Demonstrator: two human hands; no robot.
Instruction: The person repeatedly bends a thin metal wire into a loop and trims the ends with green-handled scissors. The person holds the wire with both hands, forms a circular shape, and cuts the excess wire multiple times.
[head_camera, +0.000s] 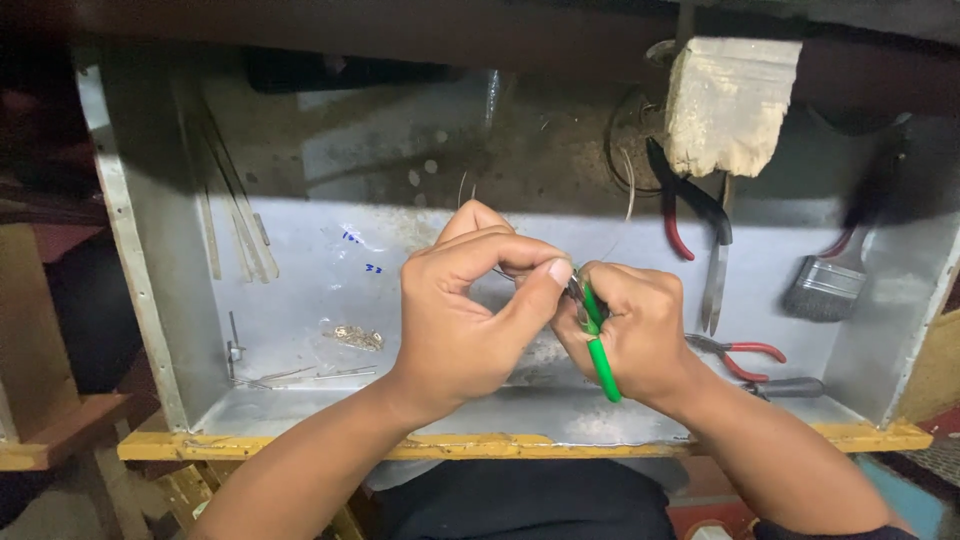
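Left hand (470, 300): curled into a pinch, thumb and forefinger pressed together on a thin wire (500, 272) at the point where it meets the plier tips; knuckles raised, other fingers folded under.
Right hand (635, 325): closed in a fist around the green-handled pliers (598, 345), touching the left thumb tip.
Green-handled pliers: held in the right fist, handles running down and out below the palm, nose pointing up toward the left thumb; the nose itself is largely hidden between the two hands.
Thin wire: between the two hands, a fine strand arching up and away behind the left fingers; its far end cannot be made out.
Metal tray (330, 310): a grey sheet-metal work box beneath and behind both hands, with a yellow front edge.
Red-handled pliers (745, 355): lying on the tray floor just right of the right hand.
Brush (825, 285): well to the right of the right hand, against the tray wall.
Wooden block (725, 100): above and beyond the right hand, with dark-handled cutters (700, 205) hanging below it.
Small metal pieces (352, 337): a little heap left of the left hand.
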